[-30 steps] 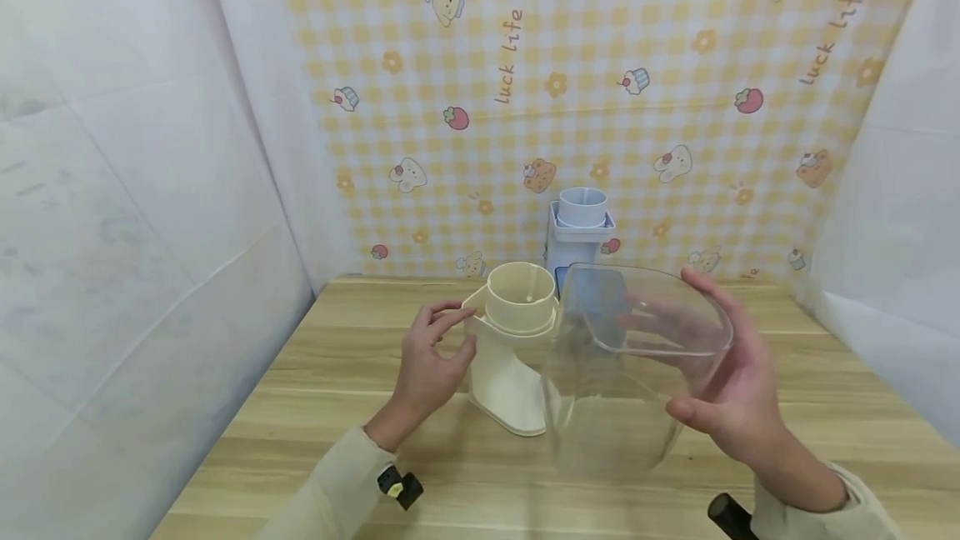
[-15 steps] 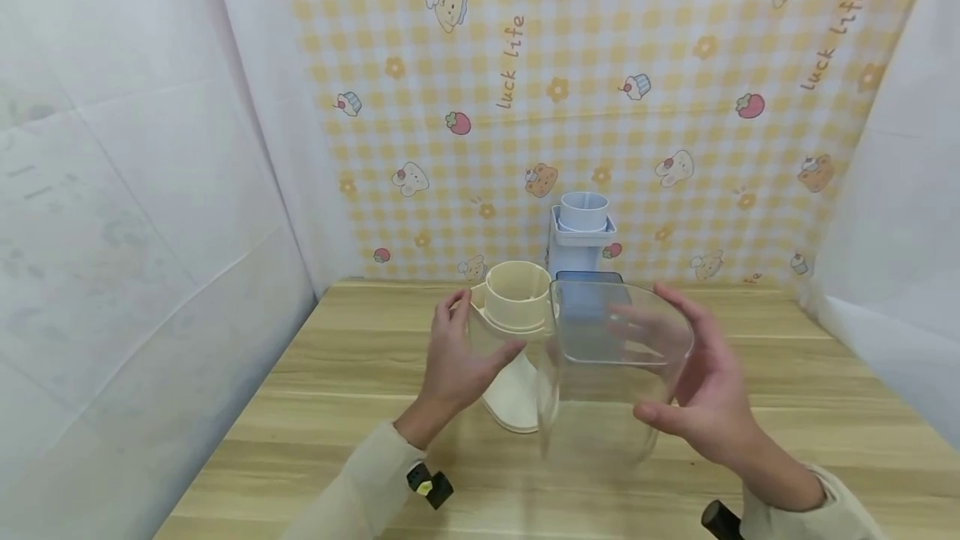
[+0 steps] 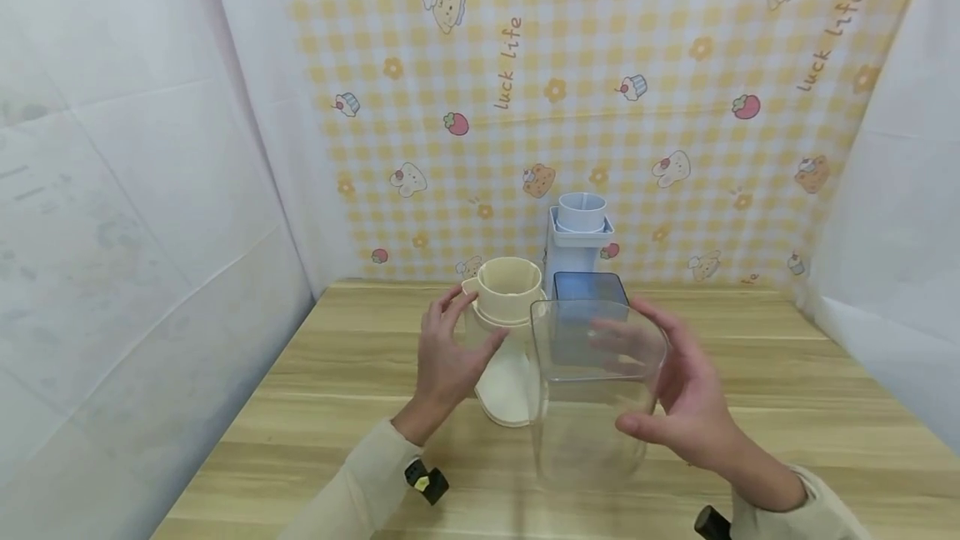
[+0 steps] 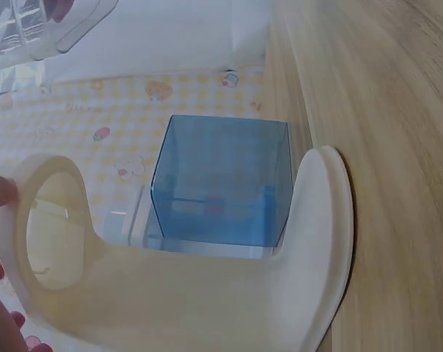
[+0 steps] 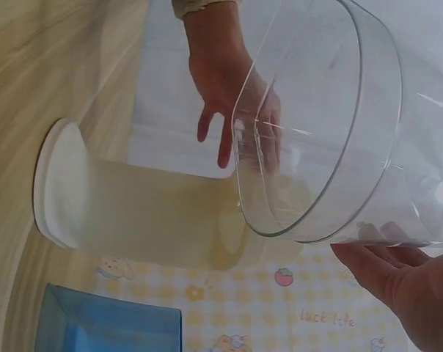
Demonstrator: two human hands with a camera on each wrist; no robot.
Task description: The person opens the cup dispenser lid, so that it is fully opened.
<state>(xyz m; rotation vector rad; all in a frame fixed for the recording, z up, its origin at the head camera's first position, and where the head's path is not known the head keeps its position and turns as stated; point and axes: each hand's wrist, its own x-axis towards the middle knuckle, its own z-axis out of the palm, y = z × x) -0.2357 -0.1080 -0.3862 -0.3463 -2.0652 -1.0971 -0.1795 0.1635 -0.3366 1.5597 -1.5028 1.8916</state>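
Observation:
My right hand [image 3: 686, 402] grips a clear plastic container [image 3: 588, 432], thumb on the near side and fingers round the right. The container is tilted, its open mouth facing up and away in the head view. To its left a cream stand [image 3: 510, 390] stands upright on the table, with a round collar [image 3: 510, 290] on top. My left hand [image 3: 453, 357] is at the stand's upper left, its fingers fairly straight and touching the top edge, the thumb spread apart. In the left wrist view, fingertips [image 4: 1, 192] meet the cream ring.
Behind stands a light blue stand [image 3: 573, 255] with a similar collar, near the patterned backdrop [image 3: 555, 132]. A blue tinted clear container [image 4: 221, 183] sits in front of it. White sheets [image 3: 135, 190] flank the wooden table [image 3: 337, 373].
The clear container has moved left and slightly down with my right hand, nearer the cream stand. My left thumb has spread across the stand's front, while its fingers stay at the top.

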